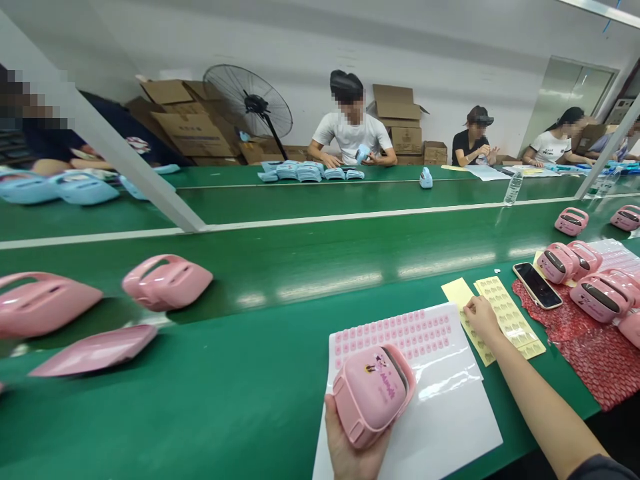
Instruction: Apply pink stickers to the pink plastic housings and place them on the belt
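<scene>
My left hand is wrapped from below around a pink plastic case with a handle and a printed cartoon figure with lettering on its face. The case is tilted above a white sheet of small pink stickers. To the right, my right hand reaches over a yellow sticker sheet. Its fingertips are pinched together at the sheet's left part; whatever is between them is too small to make out. Another yellow sheet lies partly beneath.
Several pink cases stand right on red bubble wrap, beside a phone. More pink cases are at left, near a loose pink shell. A water bottle stands farther back. Co-workers sit across, with blue parts.
</scene>
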`<state>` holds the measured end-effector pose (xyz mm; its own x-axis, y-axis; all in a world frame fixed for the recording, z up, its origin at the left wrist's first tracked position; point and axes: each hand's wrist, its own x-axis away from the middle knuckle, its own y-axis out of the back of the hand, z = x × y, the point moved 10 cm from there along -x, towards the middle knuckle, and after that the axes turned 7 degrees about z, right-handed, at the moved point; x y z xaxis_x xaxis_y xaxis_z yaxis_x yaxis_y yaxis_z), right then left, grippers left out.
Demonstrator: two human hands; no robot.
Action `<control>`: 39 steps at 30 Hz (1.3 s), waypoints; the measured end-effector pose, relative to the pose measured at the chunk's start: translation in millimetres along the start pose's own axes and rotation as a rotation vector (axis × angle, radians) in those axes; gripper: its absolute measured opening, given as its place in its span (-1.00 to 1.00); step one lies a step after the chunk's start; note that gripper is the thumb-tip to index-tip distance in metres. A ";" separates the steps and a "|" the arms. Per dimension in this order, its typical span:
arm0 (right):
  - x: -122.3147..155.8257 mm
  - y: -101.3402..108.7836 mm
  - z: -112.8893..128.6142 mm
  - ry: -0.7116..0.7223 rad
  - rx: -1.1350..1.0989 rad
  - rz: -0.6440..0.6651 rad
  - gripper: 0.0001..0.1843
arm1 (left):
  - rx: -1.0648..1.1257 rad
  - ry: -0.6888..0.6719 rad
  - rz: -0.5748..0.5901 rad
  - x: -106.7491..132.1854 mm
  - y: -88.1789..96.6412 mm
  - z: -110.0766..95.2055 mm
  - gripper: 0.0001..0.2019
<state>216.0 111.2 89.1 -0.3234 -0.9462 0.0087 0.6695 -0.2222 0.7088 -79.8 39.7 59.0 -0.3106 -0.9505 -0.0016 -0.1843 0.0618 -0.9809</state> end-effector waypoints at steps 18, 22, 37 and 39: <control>1.2 0.2 -5.9 -0.030 -0.211 0.016 -0.84 | 0.011 0.007 0.074 -4.6 -20.1 11.7 -0.68; 1.0 0.0 -9.0 -0.046 -0.359 0.101 -0.81 | -0.060 -0.029 -0.042 -7.9 -21.1 9.0 -0.67; 85.4 -34.5 108.0 0.109 -0.834 0.436 -0.69 | -0.663 -0.177 -0.475 -6.7 -39.4 8.2 -0.43; 94.4 -42.6 117.7 0.107 -0.797 0.473 -0.71 | -0.646 -0.186 -0.473 -6.4 -40.6 10.3 -0.39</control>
<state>78.2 59.0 142.8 0.1369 -0.9874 0.0798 0.9900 0.1335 -0.0457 -60.7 40.1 96.8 0.0835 -0.9513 0.2966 -0.7750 -0.2491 -0.5808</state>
